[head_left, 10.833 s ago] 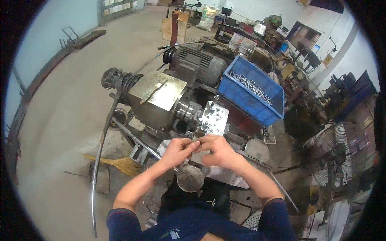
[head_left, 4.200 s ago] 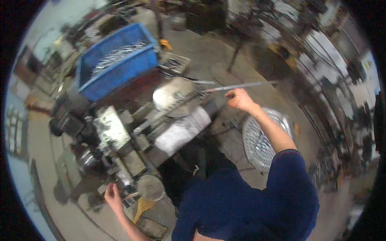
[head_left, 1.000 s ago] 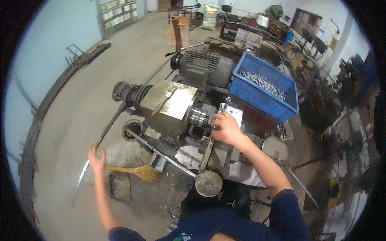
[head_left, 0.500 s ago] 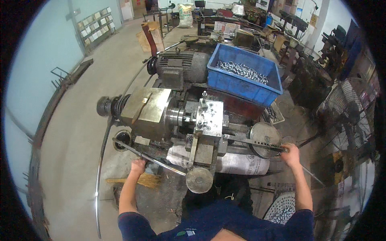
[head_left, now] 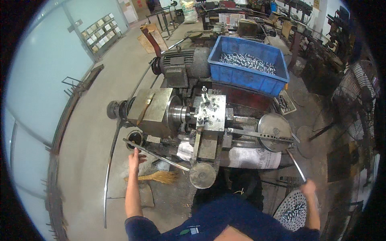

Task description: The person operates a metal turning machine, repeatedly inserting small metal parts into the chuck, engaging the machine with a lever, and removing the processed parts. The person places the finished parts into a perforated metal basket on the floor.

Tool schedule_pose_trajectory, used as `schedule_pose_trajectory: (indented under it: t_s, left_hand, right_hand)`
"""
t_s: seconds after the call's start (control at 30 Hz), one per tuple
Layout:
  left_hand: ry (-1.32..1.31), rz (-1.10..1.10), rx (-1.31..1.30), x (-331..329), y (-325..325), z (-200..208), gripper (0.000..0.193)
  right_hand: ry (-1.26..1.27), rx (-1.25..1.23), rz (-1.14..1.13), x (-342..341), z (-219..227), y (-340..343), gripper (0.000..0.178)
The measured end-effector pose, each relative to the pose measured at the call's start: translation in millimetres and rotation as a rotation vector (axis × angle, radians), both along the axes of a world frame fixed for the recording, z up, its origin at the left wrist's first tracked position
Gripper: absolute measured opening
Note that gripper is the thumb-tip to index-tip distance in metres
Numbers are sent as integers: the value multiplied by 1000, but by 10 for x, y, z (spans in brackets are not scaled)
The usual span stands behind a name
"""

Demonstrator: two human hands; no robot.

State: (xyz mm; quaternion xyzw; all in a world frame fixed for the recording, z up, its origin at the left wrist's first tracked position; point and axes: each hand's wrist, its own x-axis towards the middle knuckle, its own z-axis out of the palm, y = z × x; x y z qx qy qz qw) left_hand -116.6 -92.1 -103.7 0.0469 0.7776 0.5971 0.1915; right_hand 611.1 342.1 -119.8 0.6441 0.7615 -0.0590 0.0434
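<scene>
My left hand [head_left: 134, 157] rests with fingers spread loosely against the long slanted lever bar [head_left: 155, 154] at the front of the small lathe [head_left: 189, 116], touching it but not clasped round it. My right hand [head_left: 309, 186] is closed around the end of the thin metal handle rod [head_left: 295, 165] that runs up to the round grey disc [head_left: 274, 126] at the lathe's right end. Behind the lathe sits a blue crate [head_left: 249, 76] of small metal parts. A straw broom [head_left: 157, 176] lies on the floor just beside my left forearm.
</scene>
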Motion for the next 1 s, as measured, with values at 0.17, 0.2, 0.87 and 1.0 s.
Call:
schedule_pose_trajectory:
  t_s: [0.17,0.2,0.87,1.0]
  left_hand:
    - [15,123,52,139,493,-118,50]
    - [-1,121,41,119,484,-165,50]
    - [-160,-74,-342,-58,376,12,52]
    - [-110,-120,-215,14,461,-67,52]
  right_hand:
    - [722,-327,2,26,-647,-966,22]
    - [887,-394,-148,-428,-236,-1159,22]
    - [94,194,59,-291,195,-441,36]
    - [-122,298,-87,82,-127,955,49]
